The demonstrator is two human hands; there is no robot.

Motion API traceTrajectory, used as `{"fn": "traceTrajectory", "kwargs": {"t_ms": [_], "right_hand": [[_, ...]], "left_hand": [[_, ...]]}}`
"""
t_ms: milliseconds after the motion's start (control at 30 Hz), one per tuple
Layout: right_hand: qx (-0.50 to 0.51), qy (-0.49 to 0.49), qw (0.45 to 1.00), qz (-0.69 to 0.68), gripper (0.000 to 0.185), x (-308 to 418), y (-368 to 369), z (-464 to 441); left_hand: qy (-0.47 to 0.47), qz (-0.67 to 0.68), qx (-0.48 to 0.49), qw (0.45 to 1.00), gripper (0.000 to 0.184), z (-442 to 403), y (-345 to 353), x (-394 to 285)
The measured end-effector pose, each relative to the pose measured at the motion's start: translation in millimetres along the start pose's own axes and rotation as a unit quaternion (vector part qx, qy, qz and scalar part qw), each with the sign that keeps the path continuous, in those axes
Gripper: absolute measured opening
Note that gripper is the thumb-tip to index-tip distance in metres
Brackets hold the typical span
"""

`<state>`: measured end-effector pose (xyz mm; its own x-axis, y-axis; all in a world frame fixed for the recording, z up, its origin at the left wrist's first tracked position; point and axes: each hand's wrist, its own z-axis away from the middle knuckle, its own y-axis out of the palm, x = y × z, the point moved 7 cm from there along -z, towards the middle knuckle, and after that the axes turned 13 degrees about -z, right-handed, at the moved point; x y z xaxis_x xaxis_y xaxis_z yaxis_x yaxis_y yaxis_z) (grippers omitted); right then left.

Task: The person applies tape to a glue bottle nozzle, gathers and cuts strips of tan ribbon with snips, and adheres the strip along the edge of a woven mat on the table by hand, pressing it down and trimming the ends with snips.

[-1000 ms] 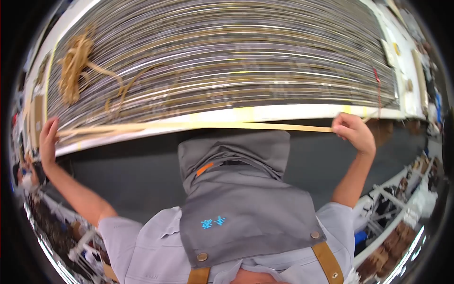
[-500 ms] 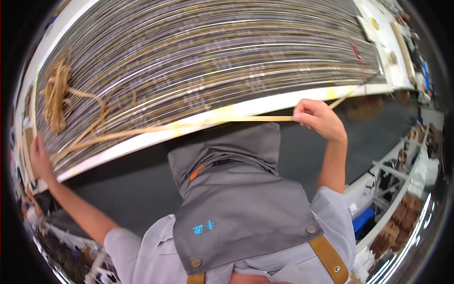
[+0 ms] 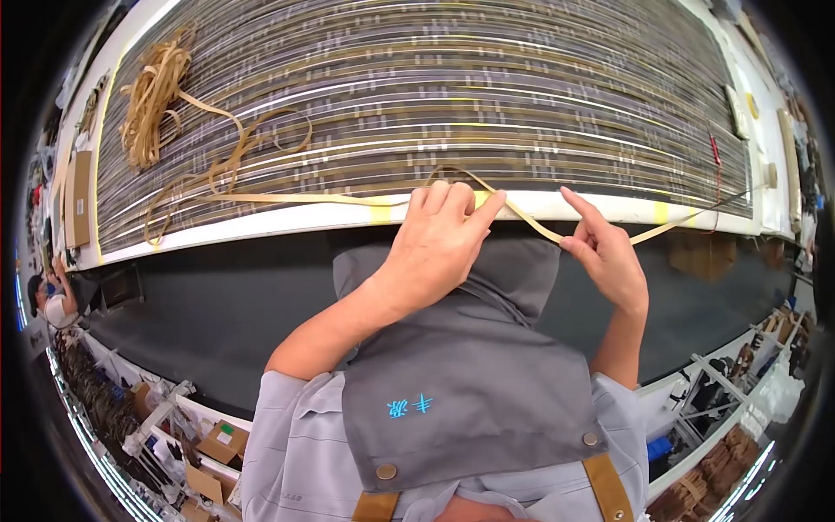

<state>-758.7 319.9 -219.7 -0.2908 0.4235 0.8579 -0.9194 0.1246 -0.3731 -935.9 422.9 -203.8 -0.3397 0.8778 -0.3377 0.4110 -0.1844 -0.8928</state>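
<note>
A long, narrow tan strip runs along the near edge of the table and passes through both hands. My left hand is closed on it near the middle of the edge, with a small loop rising beside the fingers. To its right, my right hand pinches the same strip against its thumb, index finger stretched out. Between the hands the strip sags slightly; past the right hand it goes on to the table's right corner. At the left, loose curls of it lie near a tangled bundle of tan strip.
Long parallel striped bands in grey, brown and white cover the white-edged table. A red-handled tool lies near the right end, and a brown cardboard piece at the left. Another person is far left. Shelves with boxes stand behind.
My left hand has come from the table's far left to the middle, close to my right hand. The strip, formerly stretched straight, now sags and curls. My view has shifted slightly.
</note>
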Motion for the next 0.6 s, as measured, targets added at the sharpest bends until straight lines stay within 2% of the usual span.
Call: {"fn": "traceTrajectory", "kwargs": {"t_ms": [167, 233, 367, 600], "right_hand": [[0.014, 0.009, 0.999, 0.037, 0.063, -7.2, 6.4, -8.0], [0.015, 0.009, 0.997, 0.081, 0.064, -13.4, 7.6, -9.1], [0.015, 0.021, 0.995, 0.094, 0.064, -14.8, 9.2, -9.4], [0.027, 0.047, 0.990, 0.128, 0.066, -12.8, 10.3, -10.5]], "left_hand": [[-0.008, -0.073, 0.032, 0.997, 0.046, -4.7, 16.1, 2.7], [-0.052, -0.108, 0.074, 0.990, 0.045, 2.7, 24.1, 13.6], [-0.066, -0.126, 0.091, 0.986, 0.046, 17.1, 16.3, 20.3], [-0.095, -0.112, 0.063, 0.987, 0.044, 24.3, 4.9, 28.5]]}}
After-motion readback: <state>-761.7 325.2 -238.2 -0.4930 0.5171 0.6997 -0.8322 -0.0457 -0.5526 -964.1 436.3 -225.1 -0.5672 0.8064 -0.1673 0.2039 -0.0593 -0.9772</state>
